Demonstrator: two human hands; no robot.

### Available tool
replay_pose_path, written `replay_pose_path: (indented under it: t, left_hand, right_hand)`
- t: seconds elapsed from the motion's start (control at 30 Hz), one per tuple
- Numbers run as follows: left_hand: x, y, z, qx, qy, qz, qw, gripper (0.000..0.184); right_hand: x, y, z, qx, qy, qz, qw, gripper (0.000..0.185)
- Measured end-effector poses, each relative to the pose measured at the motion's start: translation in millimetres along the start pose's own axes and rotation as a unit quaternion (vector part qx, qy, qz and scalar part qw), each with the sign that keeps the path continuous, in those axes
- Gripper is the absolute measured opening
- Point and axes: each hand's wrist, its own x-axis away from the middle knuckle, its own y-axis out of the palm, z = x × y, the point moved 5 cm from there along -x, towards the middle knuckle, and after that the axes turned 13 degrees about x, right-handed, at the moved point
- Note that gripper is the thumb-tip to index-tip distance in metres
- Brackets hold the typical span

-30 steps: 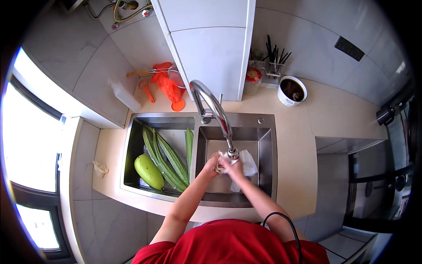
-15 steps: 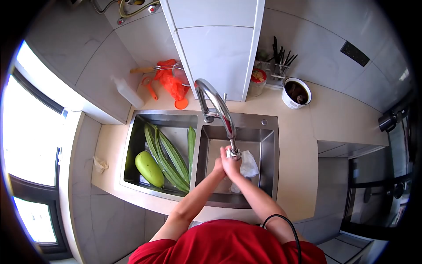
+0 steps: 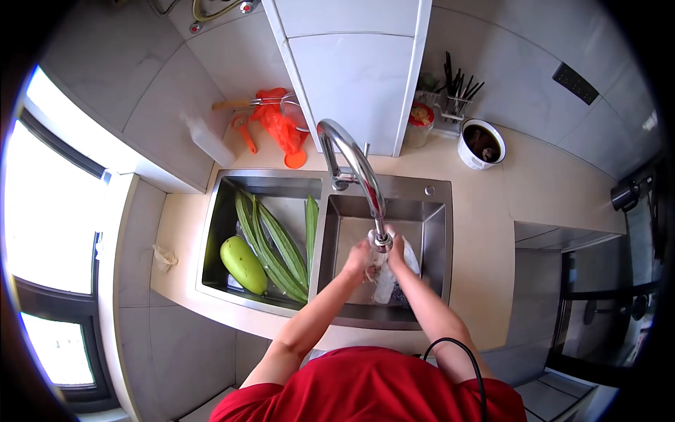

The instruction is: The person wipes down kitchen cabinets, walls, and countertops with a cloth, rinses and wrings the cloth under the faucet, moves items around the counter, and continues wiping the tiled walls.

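Both hands are under the faucet (image 3: 354, 156) over the right sink basin (image 3: 436, 232). My left hand (image 3: 358, 259) is just left of the faucet head, its fingers blurred and partly lost against the water and pale material. My right hand (image 3: 395, 250) is right of the faucet head, which partly covers its fingers. Whether either hand grips anything does not show. A crumpled whitish piece, maybe a plastic bag (image 3: 411, 259), lies beside and behind my right hand. Below the hands is something dark (image 3: 399, 295) on the basin floor, too unclear to name.
The left basin (image 3: 205, 271) holds a pale green gourd (image 3: 242, 266) and several long ridged gourds (image 3: 278, 243). Behind it are an orange-red bag (image 3: 280, 128), a peeler (image 3: 246, 135) and a strainer handle (image 3: 228, 105). A white bowl (image 3: 481, 162) with dark contents stands back right.
My hands were together beneath the faucet and are now apart, left and right of it. A dark thing now shows at the basin bottom. The view has shifted slightly.
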Motion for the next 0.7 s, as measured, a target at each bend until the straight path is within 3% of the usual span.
replay_pose_path:
  t: [0.03,0.07,0.13,0.17,0.2,0.23,0.27,0.37,0.4,0.43,0.47,0.53,0.67,0.7]
  left_hand:
    - [-22.7,-13.7,0.5,0.049,0.027,0.039,0.998,0.033]
    - [-43.5,-26.4,1.6,0.099,0.052,0.078,0.991,0.034]
    - [-45.9,-29.1,8.6,0.077,0.054,0.092,0.991,0.035]
    - [-49.1,-34.8,11.0,-0.007,0.103,0.125,0.987,0.036]
    - [-51.1,-41.5,12.4,-0.094,0.15,0.156,0.972,0.037]
    - [-52.6,-42.9,5.9,-0.089,0.129,0.135,0.978,0.037]
    - [-88.9,-62.2,-28.1,-0.108,0.213,0.063,0.969,0.037]
    - [-24.4,-21.5,-38.2,-0.076,-0.021,0.087,0.993,0.039]
    - [-14.4,-12.6,-36.3,-0.03,-0.02,0.066,0.997,0.038]
    - [-8.6,-11.1,-25.6,-0.069,0.006,0.101,0.992,0.038]
    - [-6.5,-10.3,-9.8,-0.107,0.033,0.135,0.985,0.039]
    - [-39.8,-34.2,-0.5,0.096,0.099,0.142,0.98,0.031]
    - [-64.5,-43.6,-32.4,0.307,0.03,0.056,0.95,0.032]
    - [-30.1,-11.3,-20.2,0.318,-0.006,-0.003,0.948,0.033]
  right_hand:
    - [9.7,7.5,11.2,-0.071,-0.017,-0.045,0.996,0.022]
    - [44.1,1.1,-4.9,-0.157,0.221,-0.107,0.957,0.025]
    - [70.0,-4.0,-26.1,-0.09,0.13,-0.03,0.987,0.026]
    - [71.9,-5.4,-33.4,-0.089,0.131,-0.034,0.987,0.026]
    - [68.0,-15.7,-58.1,-0.042,0.039,0.014,0.998,0.026]
    - [62.6,-22.7,-78.1,0.006,-0.054,0.06,0.997,0.027]
    - [54.0,-26.5,-85.0,0.026,-0.097,0.125,0.987,0.025]
    - [-8.3,-19.7,-50.9,0.108,-0.042,0.084,0.99,0.027]
    - [-23.5,-16.4,-32.9,0.139,-0.012,0.049,0.989,0.028]
    - [-15.0,-22.8,-38.2,0.103,-0.103,0.092,0.985,0.03]
    - [-1.1,-22.9,-28.1,0.067,-0.073,0.053,0.994,0.029]
    - [41.6,-5.2,-8.8,0.068,0.006,-0.002,0.998,0.03]
    - [52.0,-24.9,-82.4,-0.007,-0.045,0.057,0.997,0.03]
    - [37.6,-22.5,-81.8,-0.003,-0.077,0.091,0.993,0.03]
